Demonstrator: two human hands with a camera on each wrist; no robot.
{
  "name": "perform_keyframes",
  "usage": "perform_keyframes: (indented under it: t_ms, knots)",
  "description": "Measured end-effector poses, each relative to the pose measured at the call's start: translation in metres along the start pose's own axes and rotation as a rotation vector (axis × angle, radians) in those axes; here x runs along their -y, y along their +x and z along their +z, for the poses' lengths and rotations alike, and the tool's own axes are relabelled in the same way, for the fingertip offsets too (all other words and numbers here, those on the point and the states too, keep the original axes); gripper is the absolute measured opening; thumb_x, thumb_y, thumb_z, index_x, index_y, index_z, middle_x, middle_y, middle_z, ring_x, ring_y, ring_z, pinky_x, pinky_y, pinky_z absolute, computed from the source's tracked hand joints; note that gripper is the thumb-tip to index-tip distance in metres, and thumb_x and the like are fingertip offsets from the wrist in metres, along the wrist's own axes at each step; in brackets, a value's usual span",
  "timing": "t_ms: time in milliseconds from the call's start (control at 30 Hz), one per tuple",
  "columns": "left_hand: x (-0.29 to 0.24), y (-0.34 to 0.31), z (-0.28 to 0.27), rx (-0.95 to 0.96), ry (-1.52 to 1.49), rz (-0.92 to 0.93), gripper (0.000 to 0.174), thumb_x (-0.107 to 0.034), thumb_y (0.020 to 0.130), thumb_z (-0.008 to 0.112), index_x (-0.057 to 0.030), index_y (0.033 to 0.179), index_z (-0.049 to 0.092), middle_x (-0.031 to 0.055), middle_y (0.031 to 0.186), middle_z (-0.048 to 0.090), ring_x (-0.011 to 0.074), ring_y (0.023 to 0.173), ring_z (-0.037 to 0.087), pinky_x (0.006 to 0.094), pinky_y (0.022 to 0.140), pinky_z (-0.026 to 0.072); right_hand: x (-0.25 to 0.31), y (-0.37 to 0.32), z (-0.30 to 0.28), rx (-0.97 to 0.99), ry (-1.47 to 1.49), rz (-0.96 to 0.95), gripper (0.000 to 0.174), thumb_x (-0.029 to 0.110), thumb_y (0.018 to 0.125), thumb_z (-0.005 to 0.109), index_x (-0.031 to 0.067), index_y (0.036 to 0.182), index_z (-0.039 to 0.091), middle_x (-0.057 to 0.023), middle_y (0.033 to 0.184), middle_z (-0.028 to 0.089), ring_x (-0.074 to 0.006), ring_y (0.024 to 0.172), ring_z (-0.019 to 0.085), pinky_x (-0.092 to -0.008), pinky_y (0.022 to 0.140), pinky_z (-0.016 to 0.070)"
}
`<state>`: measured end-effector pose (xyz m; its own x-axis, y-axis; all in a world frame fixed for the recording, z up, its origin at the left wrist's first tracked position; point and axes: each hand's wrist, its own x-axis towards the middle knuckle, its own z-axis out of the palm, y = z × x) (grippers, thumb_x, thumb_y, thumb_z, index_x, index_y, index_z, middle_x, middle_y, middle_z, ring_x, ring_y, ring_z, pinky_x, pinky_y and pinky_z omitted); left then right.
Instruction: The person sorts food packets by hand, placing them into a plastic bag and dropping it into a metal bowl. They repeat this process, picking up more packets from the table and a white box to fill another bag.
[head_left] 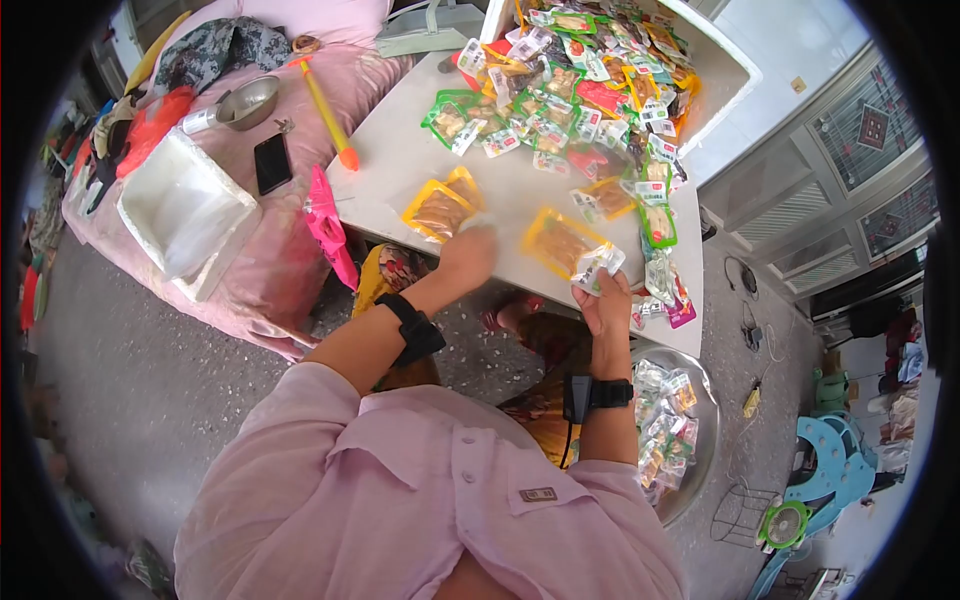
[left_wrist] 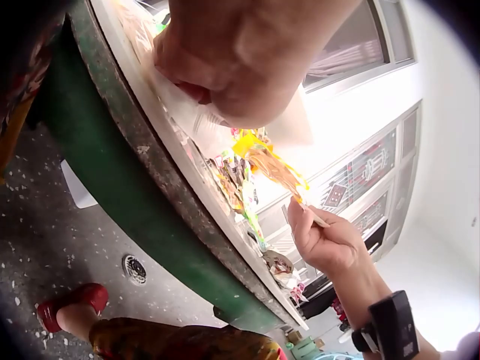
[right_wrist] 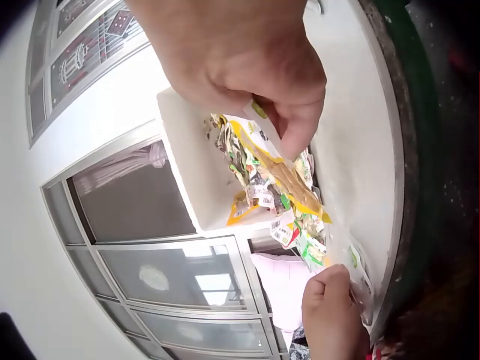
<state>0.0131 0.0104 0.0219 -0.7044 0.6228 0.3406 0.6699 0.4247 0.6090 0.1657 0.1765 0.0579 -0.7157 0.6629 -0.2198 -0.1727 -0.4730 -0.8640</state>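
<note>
My right hand [head_left: 605,300] pinches the white end of a yellow-edged snack packet [head_left: 556,243] with brown food inside, holding it above the front of the table [head_left: 510,195]. In the right wrist view the same packet [right_wrist: 281,176] hangs from the thumb and fingers. My left hand [head_left: 470,255], blurred, grips the whitish end of another yellow-edged packet [head_left: 436,212] at the table's front edge. One more yellow packet [head_left: 464,184] lies just behind that one. Seen from the right wrist, the left hand [right_wrist: 334,315] has curled fingers.
A foam box [head_left: 725,65] at the back spills a heap of packets [head_left: 550,100] over the table. Packets fill a metal basin [head_left: 712,405] low on the right. On the pink-covered bed lie a white foam box [head_left: 190,215], a phone [head_left: 272,163] and a metal bowl [head_left: 248,103].
</note>
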Motion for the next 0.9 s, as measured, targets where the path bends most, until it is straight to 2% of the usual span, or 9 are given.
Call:
perform_keyframes:
  t_ms: [133,333,433,533,633,667,767,867,900]
  knots:
    - [-0.007,-0.001,-0.003,-0.004,-0.012,0.028,0.012,-0.015,0.075,0.043,-0.0039,0.075,0.047,0.0166,0.074,0.052,0.0344,0.074,0.051,0.0434,0.062,0.0405,-0.016,-0.014,-0.009,0.125,0.110,0.052,0.021,0.008,0.084,0.039,0.0038,0.104,0.045,-0.0105,0.093,0.056,-0.0205,0.074,0.058,-0.0320,0.057,0.0521]
    - [-0.004,-0.002,0.001,0.014,-0.034,-0.001,0.014,-0.016,0.075,0.042,-0.0034,0.076,0.047,0.0174,0.075,0.052,0.0354,0.075,0.050,0.0435,0.063,0.0401,-0.007,-0.018,0.005,0.055,-0.034,-0.045,0.020,0.004,0.083,0.038,0.0073,0.100,0.047,-0.0089,0.093,0.056,-0.0200,0.078,0.058,-0.0347,0.058,0.0521]
    - [-0.002,0.000,0.000,-0.004,-0.062,-0.003,0.014,-0.016,0.075,0.043,-0.0029,0.076,0.048,0.0177,0.075,0.052,0.0358,0.075,0.051,0.0433,0.063,0.0402,-0.007,-0.009,0.001,0.125,-0.216,-0.199,0.017,-0.001,0.081,0.038,0.0065,0.092,0.049,-0.0099,0.100,0.053,-0.0200,0.090,0.053,-0.0313,0.069,0.0489]
    - [-0.001,0.001,-0.002,-0.012,-0.073,-0.016,0.014,-0.016,0.075,0.043,-0.0028,0.076,0.048,0.0178,0.075,0.053,0.0359,0.074,0.051,0.0433,0.063,0.0403,-0.026,0.004,-0.007,0.220,-0.695,-0.706,0.017,-0.008,0.075,0.042,0.0053,0.083,0.048,-0.0137,0.102,0.051,-0.0242,0.094,0.050,-0.0301,0.076,0.0432]
    - [0.003,-0.001,-0.002,-0.023,-0.072,-0.003,0.013,-0.015,0.075,0.044,-0.0030,0.076,0.048,0.0177,0.075,0.053,0.0358,0.074,0.051,0.0435,0.063,0.0405,-0.039,0.001,-0.011,0.149,-1.044,-0.967,0.021,-0.014,0.068,0.044,0.0034,0.080,0.046,-0.0176,0.102,0.049,-0.0296,0.095,0.048,-0.0295,0.079,0.0393]
    - [0.004,-0.003,-0.002,-0.026,-0.053,0.007,0.013,-0.015,0.075,0.044,-0.0031,0.076,0.048,0.0175,0.074,0.053,0.0358,0.074,0.051,0.0435,0.062,0.0407,-0.043,0.000,-0.015,0.155,-1.038,-0.950,0.022,-0.013,0.064,0.046,0.0022,0.081,0.047,-0.0208,0.102,0.047,-0.0325,0.094,0.047,-0.0303,0.079,0.0399]
    - [0.001,-0.004,-0.006,0.046,0.044,0.032,0.012,-0.015,0.075,0.044,-0.0038,0.076,0.048,0.0170,0.073,0.053,0.0352,0.073,0.052,0.0435,0.061,0.0412,-0.054,0.010,-0.036,0.038,-1.075,-0.966,0.022,-0.011,0.068,0.045,0.0012,0.085,0.046,-0.0188,0.101,0.048,-0.0304,0.091,0.049,-0.0305,0.075,0.0424]
    - [0.000,-0.008,-0.002,0.135,0.155,0.058,0.010,-0.014,0.073,0.046,-0.0052,0.076,0.049,0.0162,0.073,0.053,0.0339,0.071,0.053,0.0431,0.060,0.0418,-0.043,-0.005,-0.011,-0.109,-0.306,-0.162,0.020,-0.008,0.073,0.042,0.0001,0.091,0.045,-0.0158,0.099,0.050,-0.0279,0.090,0.051,-0.0324,0.074,0.0440]
    - [0.000,-0.007,0.000,0.156,0.190,0.069,0.009,-0.014,0.072,0.046,-0.0057,0.075,0.050,0.0159,0.073,0.053,0.0334,0.070,0.053,0.0429,0.059,0.0421,-0.040,-0.008,-0.007,-0.095,-0.229,-0.114,0.019,-0.006,0.075,0.042,0.0002,0.093,0.044,-0.0150,0.099,0.050,-0.0265,0.089,0.051,-0.0332,0.074,0.0444]
